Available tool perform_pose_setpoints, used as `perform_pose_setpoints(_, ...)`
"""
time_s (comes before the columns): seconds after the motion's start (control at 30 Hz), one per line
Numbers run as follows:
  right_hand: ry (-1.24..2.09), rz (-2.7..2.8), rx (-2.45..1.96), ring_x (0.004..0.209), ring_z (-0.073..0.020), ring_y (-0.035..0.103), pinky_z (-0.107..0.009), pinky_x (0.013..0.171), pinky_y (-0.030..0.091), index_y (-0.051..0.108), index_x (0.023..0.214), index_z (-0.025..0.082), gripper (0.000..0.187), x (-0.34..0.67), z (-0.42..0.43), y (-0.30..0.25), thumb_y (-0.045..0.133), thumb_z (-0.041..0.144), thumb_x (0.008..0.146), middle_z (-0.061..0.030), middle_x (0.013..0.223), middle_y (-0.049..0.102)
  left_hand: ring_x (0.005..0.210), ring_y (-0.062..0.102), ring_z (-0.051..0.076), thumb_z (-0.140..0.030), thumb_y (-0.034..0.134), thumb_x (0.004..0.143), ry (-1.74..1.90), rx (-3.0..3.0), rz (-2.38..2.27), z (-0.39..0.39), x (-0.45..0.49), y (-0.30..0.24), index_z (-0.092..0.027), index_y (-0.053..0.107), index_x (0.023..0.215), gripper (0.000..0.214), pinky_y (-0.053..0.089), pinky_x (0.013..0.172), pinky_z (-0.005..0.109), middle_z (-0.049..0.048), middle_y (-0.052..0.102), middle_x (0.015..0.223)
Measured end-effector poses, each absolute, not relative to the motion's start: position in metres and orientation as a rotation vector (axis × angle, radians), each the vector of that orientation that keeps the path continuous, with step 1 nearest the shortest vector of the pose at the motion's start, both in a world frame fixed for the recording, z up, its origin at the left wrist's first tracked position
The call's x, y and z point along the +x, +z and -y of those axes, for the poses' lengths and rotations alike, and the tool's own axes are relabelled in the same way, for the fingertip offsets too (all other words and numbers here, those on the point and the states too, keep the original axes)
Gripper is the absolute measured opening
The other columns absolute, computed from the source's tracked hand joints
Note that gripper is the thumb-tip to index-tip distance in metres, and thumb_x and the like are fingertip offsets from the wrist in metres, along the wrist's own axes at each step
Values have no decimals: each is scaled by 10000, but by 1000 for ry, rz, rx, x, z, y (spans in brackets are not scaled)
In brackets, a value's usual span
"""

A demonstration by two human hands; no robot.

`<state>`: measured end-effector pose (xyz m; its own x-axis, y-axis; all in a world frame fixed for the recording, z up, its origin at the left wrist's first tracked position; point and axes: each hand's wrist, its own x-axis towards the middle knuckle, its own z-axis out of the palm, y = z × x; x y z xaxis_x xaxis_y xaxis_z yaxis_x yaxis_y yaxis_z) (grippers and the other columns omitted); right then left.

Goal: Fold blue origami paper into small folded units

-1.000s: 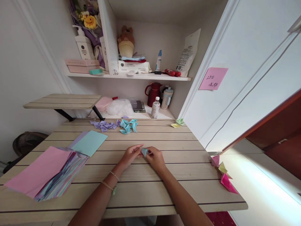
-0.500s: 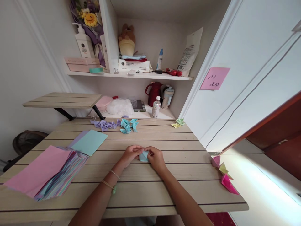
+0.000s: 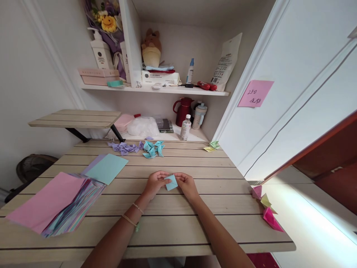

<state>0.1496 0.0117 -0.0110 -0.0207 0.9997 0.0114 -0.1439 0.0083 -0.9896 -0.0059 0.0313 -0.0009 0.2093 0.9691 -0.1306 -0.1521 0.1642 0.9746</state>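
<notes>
A small light-blue folded paper [image 3: 171, 183] is held just above the middle of the table [image 3: 167, 227]. My left hand [image 3: 156, 183] pinches its left side, the thumb lying on the front face. On the opposite side my right hand [image 3: 186, 184] is closed on the paper's right edge; some of its fingertips are hidden behind it. Farther back lie several turquoise folded paper pieces [image 3: 150, 149] and a row of purple folded pieces [image 3: 125, 148].
To the left are a fanned stack of coloured paper [image 3: 50, 203] and a light-green sheet [image 3: 107, 169]. Pink and yellow folded papers [image 3: 272, 219] lie along the right edge. A water bottle [image 3: 185, 127] stands at the back, below a loaded shelf [image 3: 156, 89]. A small raised stand [image 3: 75, 118] occupies the back left.
The blue paper has been turned between my hands and now shows a squarer, flatter face. My left thumb has come onto its front. Both hands stay in nearly the same place.
</notes>
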Motion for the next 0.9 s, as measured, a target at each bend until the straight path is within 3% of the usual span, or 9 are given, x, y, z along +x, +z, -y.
perform_pose_setpoints(0.17, 1398, 1048, -1042, 664, -154, 626, -274, 631, 509, 657, 859, 157, 365, 146, -11, -10, 693, 438, 629, -31, 718, 681, 690, 646, 187, -257, 811, 474, 1153, 1075, -1097, -33, -7, -3, -118, 632, 817, 411, 508, 580, 251, 79, 691, 767)
perform_pose_setpoints(0.27, 1354, 1044, -1060, 661, -161, 634, -287, 656, 513, 666, 842, 150, 396, 148, -12, -12, 746, 417, 561, -34, 697, 684, 707, 649, 189, -300, 789, 526, 1121, 1035, -1072, -34, -9, -2, -109, 638, 839, 396, 520, 598, 265, 96, 694, 799)
perform_pose_setpoints(0.43, 1321, 1047, -1054, 693, -189, 641, -332, 693, 521, 681, 827, 153, 400, 153, -14, -14, 735, 448, 561, -53, 726, 696, 685, 654, 187, -350, 751, 586, 1015, 1002, -996, -36, -11, -2, -99, 652, 808, 349, 533, 656, 306, 92, 700, 773)
perform_pose_setpoints(0.57, 1320, 1057, -1028, 706, -185, 637, -327, 705, 513, 684, 870, 167, 410, 154, -13, -11, 733, 440, 567, -47, 755, 699, 566, 642, 175, -401, 711, 615, 1020, 1120, -1076, -38, -9, -7, -131, 648, 715, 294, 519, 549, 270, 48, 682, 633)
perform_pose_setpoints(0.73, 1316, 1105, -1102, 604, -151, 599, -256, 551, 473, 682, 867, 152, 420, 154, -12, -7, 719, 455, 579, -46, 714, 683, 477, 591, 148, -415, 648, 668, 992, 1398, -1089, -34, -9, -7, -159, 632, 624, 260, 463, 482, 228, 8, 624, 510)
perform_pose_setpoints(0.9, 1305, 1197, -1134, 437, -72, 440, -189, 412, 316, 668, 766, 126, 353, 155, -11, -8, 688, 447, 619, 16, 526, 573, 513, 550, 133, -398, 580, 729, 989, 1562, -1058, -30, -10, -4, -155, 638, 646, 264, 423, 505, 211, 5, 601, 538)
